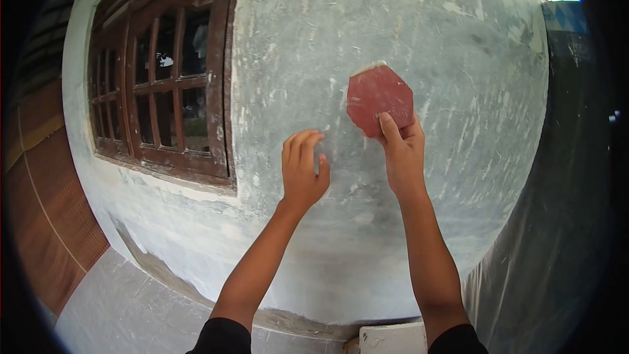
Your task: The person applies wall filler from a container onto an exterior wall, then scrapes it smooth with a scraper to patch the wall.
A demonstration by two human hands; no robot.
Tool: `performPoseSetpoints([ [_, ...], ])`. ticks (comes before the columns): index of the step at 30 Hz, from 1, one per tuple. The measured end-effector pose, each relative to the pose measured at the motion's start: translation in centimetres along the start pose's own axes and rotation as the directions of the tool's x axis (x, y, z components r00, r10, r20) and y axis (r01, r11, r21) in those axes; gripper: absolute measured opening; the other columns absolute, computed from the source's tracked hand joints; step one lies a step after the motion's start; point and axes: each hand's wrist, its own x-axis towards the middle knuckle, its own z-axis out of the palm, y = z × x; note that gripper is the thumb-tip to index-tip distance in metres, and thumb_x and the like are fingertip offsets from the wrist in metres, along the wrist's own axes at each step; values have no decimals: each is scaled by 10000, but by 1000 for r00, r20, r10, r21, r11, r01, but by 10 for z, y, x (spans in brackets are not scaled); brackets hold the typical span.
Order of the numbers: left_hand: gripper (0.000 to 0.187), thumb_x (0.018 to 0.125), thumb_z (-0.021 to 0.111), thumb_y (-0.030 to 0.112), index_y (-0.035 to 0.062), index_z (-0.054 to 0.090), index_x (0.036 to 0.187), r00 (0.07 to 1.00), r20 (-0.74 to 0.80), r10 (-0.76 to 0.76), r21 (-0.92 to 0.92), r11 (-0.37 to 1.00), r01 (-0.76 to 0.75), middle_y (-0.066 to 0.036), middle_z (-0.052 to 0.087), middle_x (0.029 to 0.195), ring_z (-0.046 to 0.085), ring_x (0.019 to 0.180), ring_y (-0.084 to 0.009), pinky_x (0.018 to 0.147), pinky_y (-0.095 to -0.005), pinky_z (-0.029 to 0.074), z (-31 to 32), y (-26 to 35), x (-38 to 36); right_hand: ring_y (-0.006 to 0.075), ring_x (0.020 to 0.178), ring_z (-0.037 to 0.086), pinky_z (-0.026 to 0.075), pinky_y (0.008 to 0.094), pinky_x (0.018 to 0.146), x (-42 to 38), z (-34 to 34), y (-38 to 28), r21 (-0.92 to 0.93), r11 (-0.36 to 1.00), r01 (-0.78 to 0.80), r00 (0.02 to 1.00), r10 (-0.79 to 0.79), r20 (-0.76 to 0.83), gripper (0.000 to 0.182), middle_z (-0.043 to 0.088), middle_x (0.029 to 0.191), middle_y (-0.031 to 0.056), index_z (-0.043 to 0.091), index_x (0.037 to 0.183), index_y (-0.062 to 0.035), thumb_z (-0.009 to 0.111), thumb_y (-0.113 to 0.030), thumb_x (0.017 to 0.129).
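Observation:
My right hand (404, 151) holds a flat dark-red piece with angled corners (380, 95) by its lower right edge, thumb across the front. Pale lettering shows near the thumb, and the piece's upper edge is whitish. It is raised in front of a grey-green wall (288, 65), overlapping it in this view. To the left and a little lower, my left hand (304, 167) holds nothing. Its fingers are loosely bent and the thumb stands apart from them, near the wall's surface.
A brown wooden window (173, 82) with small panes is set in the wall at left. The wall is patchy with white streaks. Grey floor (124, 301) lies below, a whitish block (393, 339) at the wall's foot. A dark sheet (557, 223) hangs at right, brown woven panel (52, 203) at left.

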Motion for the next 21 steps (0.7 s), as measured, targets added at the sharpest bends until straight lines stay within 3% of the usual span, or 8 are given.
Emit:
performPoseSetpoints([
  [5,463,852,557,87,3,497,1304,996,-24,87,203,976,-80,-182,481,1399,410,1341,-402,1079,-513,330,-33,-54,30,122,1053,610,527,311,873,39,60,10,-90,983,161,985,-155,76,297,646,1145,83,550,1263,14,573,-110,995],
  [8,533,880,535,121,3,431,1389,992,58,108,232,966,-118,-195,411,1481,311,1429,-425,1138,-551,259,-41,-78,35,157,960,636,525,315,770,58,89,16,-279,913,297,954,-271,130,144,656,1043,105,588,1093,8,564,-71,974],
  [10,562,898,525,143,4,393,1427,990,103,92,244,963,-115,-198,370,1517,281,1447,-423,1158,-563,225,-40,-90,32,239,833,624,515,362,695,75,102,27,-619,623,478,872,-419,252,25,619,914,115,558,931,-1,575,-19,925],
  [11,593,915,514,166,6,355,1464,986,150,75,248,962,-111,-201,329,1553,251,1465,-422,1178,-575,190,-37,-95,32,239,833,624,515,362,695,84,110,32,-615,622,485,868,-425,256,25,619,914,115,558,931,-1,575,-19,925],
  [13,614,930,506,188,9,322,1487,986,146,76,241,964,-110,-200,299,1574,225,1478,-417,1184,-582,170,-30,-107,27,279,768,579,503,403,667,100,123,41,-721,168,673,640,-622,452,91,560,823,93,532,865,-29,613,5,844],
  [14,635,944,497,210,12,288,1510,986,149,74,230,967,-107,-199,269,1594,199,1491,-412,1191,-590,151,-26,-114,25,279,768,579,503,403,667,108,129,44,-717,168,676,637,-622,455,91,560,823,93,532,865,-29,613,5,844],
  [16,653,957,487,239,15,256,1525,981,176,77,283,951,-125,-201,248,1607,191,1496,-410,1193,-583,155,-23,-119,22,233,779,578,501,381,668,119,136,52,-703,-150,695,511,-584,631,137,557,820,51,555,876,-71,649,-28,785],
  [21,636,968,467,260,-14,268,1506,997,29,71,185,980,-76,-227,279,1587,249,1475,-423,1199,-557,167,-20,-126,16,201,791,574,500,339,687,131,145,75,-597,-332,730,416,-476,774,152,563,833,22,573,886,-113,654,-73,764],
])
